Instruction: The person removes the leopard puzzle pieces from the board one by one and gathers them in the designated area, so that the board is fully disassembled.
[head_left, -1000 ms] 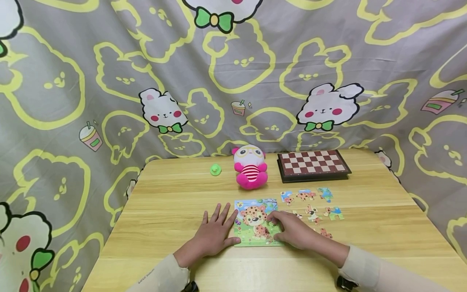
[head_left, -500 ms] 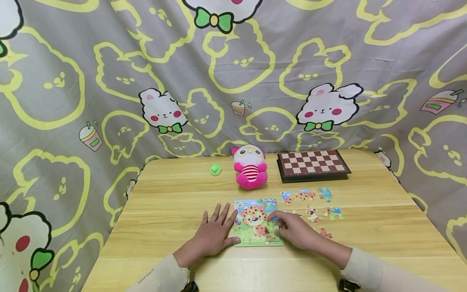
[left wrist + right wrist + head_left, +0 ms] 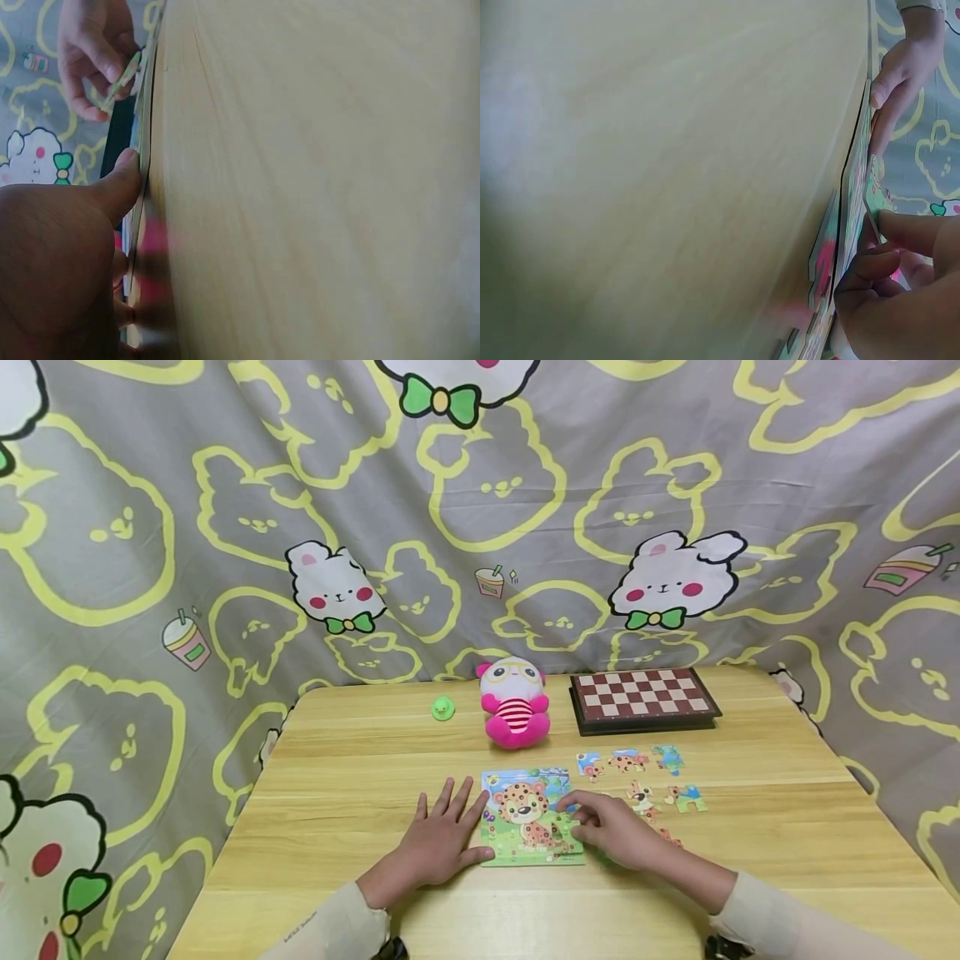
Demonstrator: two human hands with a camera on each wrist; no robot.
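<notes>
On the table lies a leopard jigsaw puzzle [image 3: 523, 810] with a leopard cub on a green field. My left hand [image 3: 441, 842] is spread flat along its left side, with the thumb on the lower left edge. At the puzzle's right side my right hand [image 3: 615, 831] pinches a green puzzle piece [image 3: 124, 81] between thumb and fingers. In the right wrist view this puzzle piece [image 3: 874, 189] stands tilted, over the puzzle's surface. Loose puzzle pieces [image 3: 643, 800] lie to the right, some of them partly hidden behind my right hand.
A pink panda plush [image 3: 516, 706] sits behind the puzzle, with a small green duck toy [image 3: 443, 708] on its left. A folded chessboard [image 3: 645, 697] lies at the back right of the wooden table [image 3: 337, 793]. A patterned curtain [image 3: 525, 527] hangs behind.
My right hand has shifted slightly to the right, and the puzzle's lower right corner shows more. The left hand stays in place.
</notes>
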